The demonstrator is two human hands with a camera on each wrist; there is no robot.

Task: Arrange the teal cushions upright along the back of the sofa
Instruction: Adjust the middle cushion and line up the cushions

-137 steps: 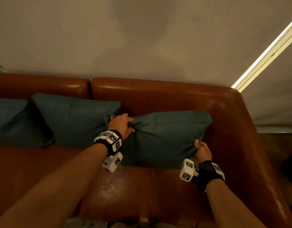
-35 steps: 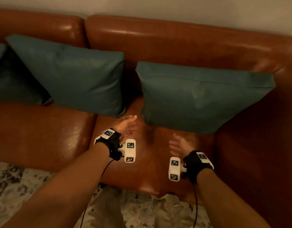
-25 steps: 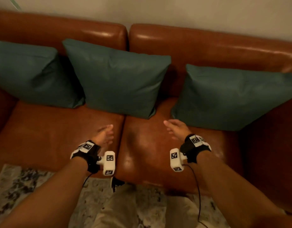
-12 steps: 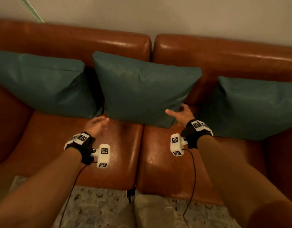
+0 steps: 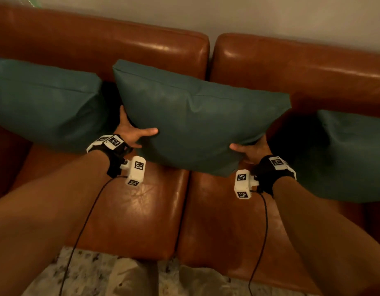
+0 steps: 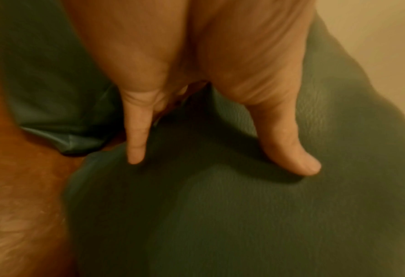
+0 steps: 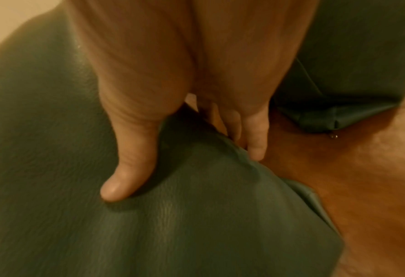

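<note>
Three teal cushions lean along the back of a brown leather sofa [image 5: 154, 45]. The middle cushion [image 5: 197, 122] [image 6: 244, 206] [image 7: 102, 215] is tilted, its right end lower. My left hand [image 5: 131, 133] [image 6: 220, 131] grips its lower left edge, thumb on the front face, fingers behind. My right hand [image 5: 252, 149] [image 7: 185, 140] grips its lower right corner the same way. The left cushion [image 5: 45, 105] [image 6: 54, 93] and the right cushion [image 5: 353, 159] [image 7: 353, 65] lean upright against the backrest, untouched.
The sofa seat [image 5: 137, 210] lies bare in front of the cushions, with a seam down its middle. A patterned rug [image 5: 95, 276] covers the floor below the seat's front edge. A plain wall [image 5: 270, 16] rises behind the backrest. Cables hang from both wrist cameras.
Both hands reached forward from above the seat and took hold of the middle cushion's lower corners. The view shifted left, from the right cushion to the middle one.
</note>
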